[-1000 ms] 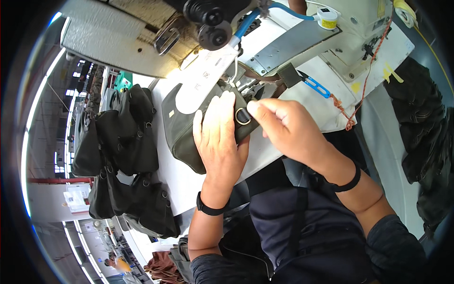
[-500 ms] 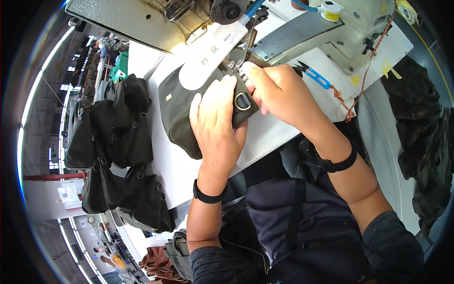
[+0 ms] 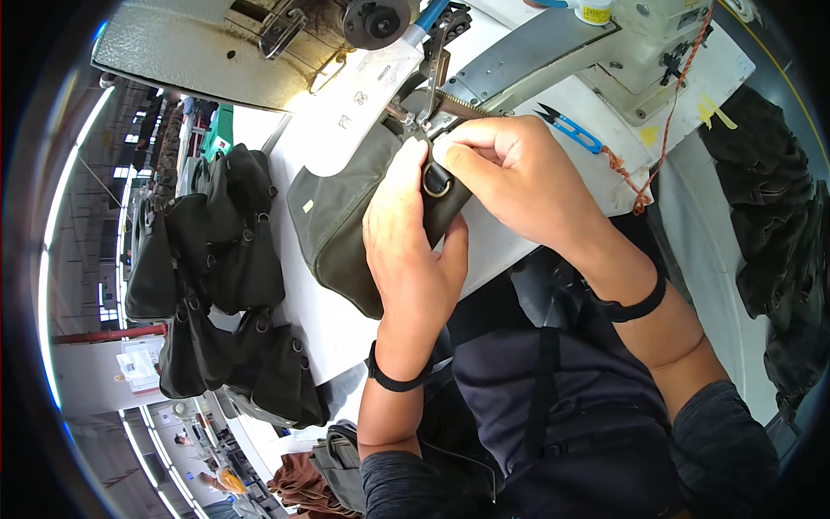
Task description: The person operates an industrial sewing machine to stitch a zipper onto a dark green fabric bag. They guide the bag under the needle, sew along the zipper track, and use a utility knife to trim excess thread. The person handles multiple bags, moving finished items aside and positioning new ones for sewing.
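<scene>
A dark olive fabric bag point(image 3: 341, 233) lies under the presser foot point(image 3: 421, 123) of a sewing machine point(image 3: 203, 52). My left hand point(image 3: 411, 238) grips the bag from above, its long fingers together and pointing at the foot, its thumb apart on the near side. At the bag's right edge, my right hand point(image 3: 523, 177) pinches the fabric between thumb and bent forefinger, close to the foot. A metal D-ring point(image 3: 438, 183) on a short dark tab sits between the two hands. The fingertips partly hide the edge under the foot.
Blue thread snips point(image 3: 571, 130) lie right of the machine bed, beside a tangled orange cord point(image 3: 638, 195). Several dark bags point(image 3: 216, 242) are heaped at the left. More dark fabric point(image 3: 765, 242) hangs at the right. People work in the far lower left.
My right hand has drawn back a little from the foot, its fingers now more bent at the bag's edge. The left hand stays on the bag, which appears slightly turned. The whole view has shifted.
</scene>
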### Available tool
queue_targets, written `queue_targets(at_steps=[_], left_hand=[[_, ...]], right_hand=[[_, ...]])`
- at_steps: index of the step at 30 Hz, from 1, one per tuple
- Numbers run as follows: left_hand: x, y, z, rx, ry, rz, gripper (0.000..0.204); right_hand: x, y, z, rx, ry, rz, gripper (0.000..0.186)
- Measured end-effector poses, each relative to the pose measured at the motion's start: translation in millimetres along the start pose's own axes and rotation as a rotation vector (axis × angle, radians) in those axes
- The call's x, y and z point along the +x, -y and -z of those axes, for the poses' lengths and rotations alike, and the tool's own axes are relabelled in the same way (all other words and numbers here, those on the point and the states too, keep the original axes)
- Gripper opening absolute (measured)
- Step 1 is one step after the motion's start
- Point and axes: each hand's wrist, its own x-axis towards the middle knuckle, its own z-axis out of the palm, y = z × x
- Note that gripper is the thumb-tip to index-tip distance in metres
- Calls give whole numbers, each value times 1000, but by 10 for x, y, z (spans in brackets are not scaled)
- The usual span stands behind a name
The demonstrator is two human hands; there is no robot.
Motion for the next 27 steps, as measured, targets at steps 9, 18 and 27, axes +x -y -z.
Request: queue_targets(at_steps=[9, 18, 27], left_hand=[[3, 24, -33, -236, -21, 39, 72], [24, 92, -111, -383, -84, 142, 64], [71, 296, -310, -498, -196, 122, 58]], right_hand=[[-42, 172, 87, 95, 63, -177, 22], [1, 156, 60, 121, 36, -140, 21], [12, 75, 103, 168, 75, -145, 20]])
